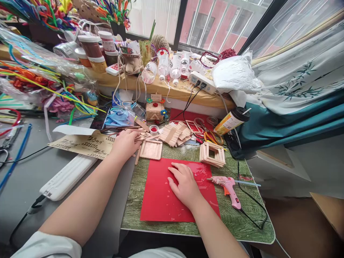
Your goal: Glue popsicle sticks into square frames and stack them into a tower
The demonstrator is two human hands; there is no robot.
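My left hand (125, 145) reaches into a pile of loose wooden craft sticks (145, 136), fingers stretched over them; its fingertips are partly hidden. My right hand (184, 184) lies palm down on a red sheet (156, 200), fingers spread and holding nothing. Just beyond the sheet is a square craft-stick panel with a raised border (151, 149), near my left hand. To the right stands a stack of square stick frames (212, 154). A pink hot glue gun (228, 188) lies at the sheet's right edge, nozzle pointing left over it. Rafts of joined sticks (174, 134) lie behind.
Behind are a small stick house (155, 109), a little white cup of red bits (153, 129), scissors (213, 137) and a tilted drink cup (232, 120). At left lie sandpaper (80, 145) and a white power strip (68, 177). The glue gun's cord (254, 222) loops near the table edge.
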